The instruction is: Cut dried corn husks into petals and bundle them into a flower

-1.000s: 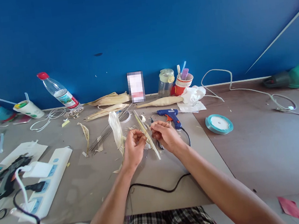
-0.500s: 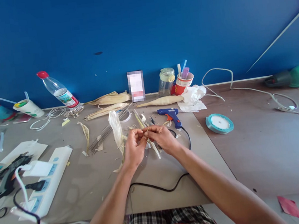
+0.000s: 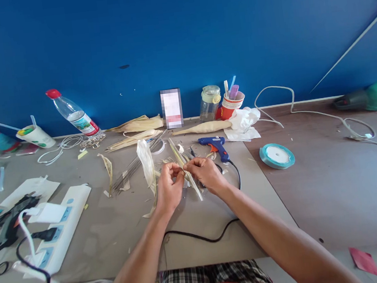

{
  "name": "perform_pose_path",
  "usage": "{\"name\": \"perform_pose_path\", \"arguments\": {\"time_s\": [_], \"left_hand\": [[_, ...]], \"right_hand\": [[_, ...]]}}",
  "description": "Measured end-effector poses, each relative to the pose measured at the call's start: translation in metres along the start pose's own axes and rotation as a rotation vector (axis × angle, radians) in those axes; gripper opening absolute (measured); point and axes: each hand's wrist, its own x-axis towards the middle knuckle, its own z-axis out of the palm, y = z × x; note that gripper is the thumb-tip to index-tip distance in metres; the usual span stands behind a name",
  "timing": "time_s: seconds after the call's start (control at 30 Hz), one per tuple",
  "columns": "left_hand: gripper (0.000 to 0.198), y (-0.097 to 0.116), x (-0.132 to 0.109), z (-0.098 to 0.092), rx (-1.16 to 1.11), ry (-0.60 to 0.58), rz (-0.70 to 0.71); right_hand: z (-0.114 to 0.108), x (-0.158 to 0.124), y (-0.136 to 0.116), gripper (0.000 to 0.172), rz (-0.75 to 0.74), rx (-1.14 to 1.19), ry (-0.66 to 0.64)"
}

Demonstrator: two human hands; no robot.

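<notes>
My left hand and my right hand meet over the middle of the table, fingertips pinched close together. What they pinch is too small to make out. Under and between them lie pale dried husk strips, slanting toward the front. A pale curled husk lies just left of my left hand. The blue glue gun rests behind my right hand, its black cord running round to the right.
Thin wires, dried husks and a phone are at the back. A bottle leans at left, beyond a power strip. Right are a red cup and a teal ribbon roll.
My right hand's fingertips have shifted slightly and bent closer over the husk strips. My left hand has barely moved.
</notes>
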Motion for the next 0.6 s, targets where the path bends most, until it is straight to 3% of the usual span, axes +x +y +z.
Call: {"name": "perform_pose_path", "arguments": {"time_s": [0.23,0.5,0.6], "left_hand": [[0.021,-0.003,0.002,-0.001,-0.074,-0.009,-0.009],[0.023,0.004,0.002,-0.002,-0.223,-0.044,-0.098],[0.023,0.006,0.003,-0.002,-0.247,-0.046,-0.092]], "right_hand": [[-0.001,0.000,-0.002,0.033,0.017,0.007,-0.010],[-0.008,-0.003,-0.008,0.036,0.034,0.111,-0.203],[-0.009,-0.005,-0.013,0.036,-0.036,0.108,-0.253]]}}
